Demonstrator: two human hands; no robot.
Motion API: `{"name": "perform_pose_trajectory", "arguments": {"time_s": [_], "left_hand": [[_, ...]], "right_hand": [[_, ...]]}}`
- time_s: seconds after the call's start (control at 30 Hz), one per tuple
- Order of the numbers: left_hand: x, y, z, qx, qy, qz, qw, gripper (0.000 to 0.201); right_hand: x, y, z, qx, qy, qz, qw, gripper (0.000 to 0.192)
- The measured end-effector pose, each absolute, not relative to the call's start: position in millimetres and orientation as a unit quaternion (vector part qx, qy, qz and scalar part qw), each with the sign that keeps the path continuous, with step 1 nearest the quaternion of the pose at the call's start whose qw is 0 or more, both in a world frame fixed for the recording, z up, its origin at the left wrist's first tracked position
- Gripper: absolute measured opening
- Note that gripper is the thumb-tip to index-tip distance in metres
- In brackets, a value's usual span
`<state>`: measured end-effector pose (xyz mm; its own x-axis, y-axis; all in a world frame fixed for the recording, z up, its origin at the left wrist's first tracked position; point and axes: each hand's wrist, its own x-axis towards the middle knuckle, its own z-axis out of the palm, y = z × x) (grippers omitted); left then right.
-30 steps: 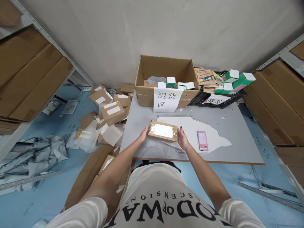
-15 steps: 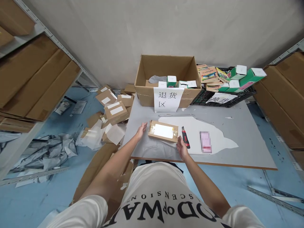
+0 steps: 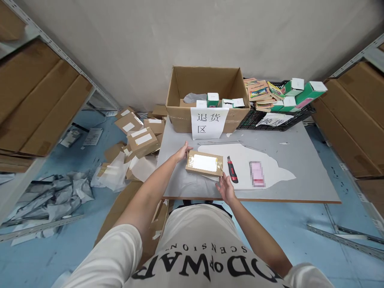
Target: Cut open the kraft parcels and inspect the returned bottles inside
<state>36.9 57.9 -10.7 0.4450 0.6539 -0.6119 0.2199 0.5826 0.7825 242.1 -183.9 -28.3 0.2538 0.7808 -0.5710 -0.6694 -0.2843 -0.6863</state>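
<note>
A: Flat brown parcel (image 3: 204, 163) lies on the grey table (image 3: 300, 176), near the front edge, white label up. The left hand (image 3: 183, 151) cups its far-left corner, fingers curled against the cardboard; a steadying touch rather than a lift, I judge.

B: And the right hand (image 3: 226, 188)?

A: Open, fingers spread, holding nothing, just near the parcel's near-right corner and close to the red-and-black box cutter (image 3: 231, 169), which lies just right of the parcel.

B: What are the risks?

A: The cutter, mainly. Whether its blade is out, I cannot tell. A blind reach with that loose open hand could meet the wrong end.

B: And the parcel itself?

A: With only one corner pinned, a push from the right could pivot it toward the near edge, and off it goes to the blue floor. The shiny tape over the label looks slippery too.

B: The pink phone (image 3: 257, 179)?

A: It lies well right of the cutter; a sweeping arm could knock it.
</note>
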Motion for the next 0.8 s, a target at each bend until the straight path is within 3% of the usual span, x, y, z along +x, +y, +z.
{"name": "perform_pose_trajectory", "arguments": {"time_s": [0.3,0.53,0.8], "left_hand": [[33,32,5,0.361,0.510,0.226,0.748,0.075],[35,-33,1,0.250,0.551,0.370,0.705,0.073],[56,-100,-6,0.125,0.562,0.446,0.686,0.081]], "right_hand": [[270,-154,-21,-0.547,-0.077,0.605,0.573,0.046],[320,-73,8,-0.564,-0.160,0.645,0.491,0.057],[314,4,15,-0.575,-0.241,0.691,0.366,0.047]]}}
